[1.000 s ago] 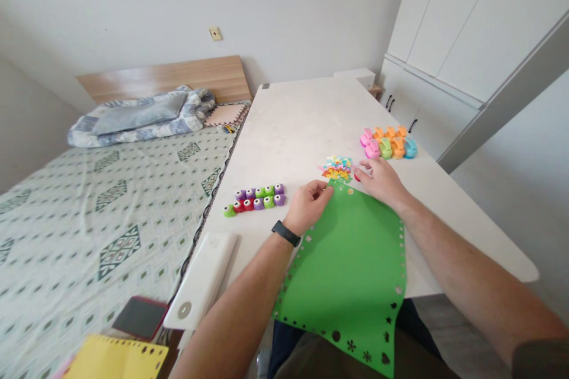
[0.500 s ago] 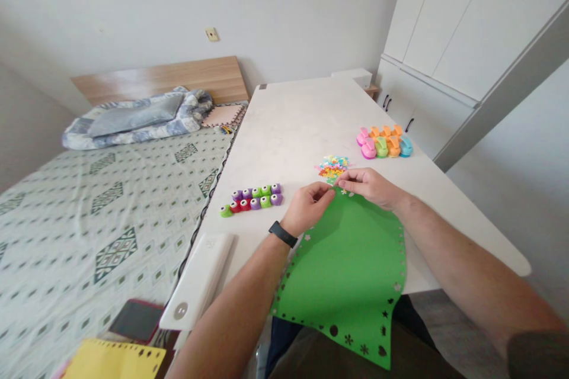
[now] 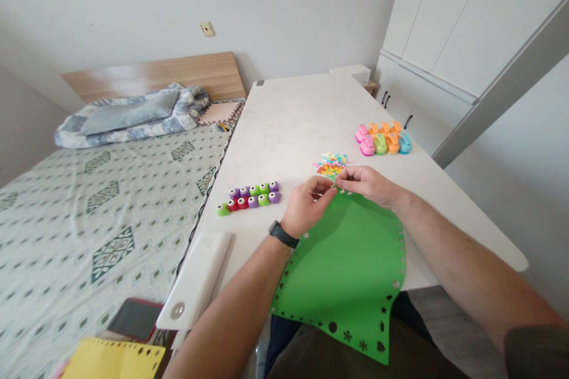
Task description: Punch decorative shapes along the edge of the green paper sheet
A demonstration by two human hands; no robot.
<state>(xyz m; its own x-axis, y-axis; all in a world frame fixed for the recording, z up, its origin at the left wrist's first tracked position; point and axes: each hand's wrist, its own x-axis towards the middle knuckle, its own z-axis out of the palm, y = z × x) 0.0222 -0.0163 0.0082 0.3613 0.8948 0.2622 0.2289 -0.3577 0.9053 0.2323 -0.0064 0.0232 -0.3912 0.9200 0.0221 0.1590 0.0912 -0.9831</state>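
My left hand [image 3: 307, 207], with a black watch band on its wrist, and my right hand [image 3: 367, 185] meet at the top tip of a green craft sheet [image 3: 342, 272]. Punched stars, flowers and hearts edge the sheet. Between their fingertips is a tiny pale piece, too small to identify. Just beyond the fingers lies a heap of multicoloured paper cutouts [image 3: 332, 166]. The sheet's tip is partly hidden behind my fingers.
Two groups of craft punches stand on the white table [image 3: 284, 124]: small ones [image 3: 251, 198] left, larger ones [image 3: 382, 141] right. A white flat case [image 3: 195, 278] lies near the table's edge. Beyond it are a bed [image 3: 102, 219], a phone [image 3: 134, 318] and a yellow punched sheet [image 3: 111, 360].
My right hand has moved left from beside the cutouts, and its fingertips now meet those of my left hand. The whole view has shifted slightly.
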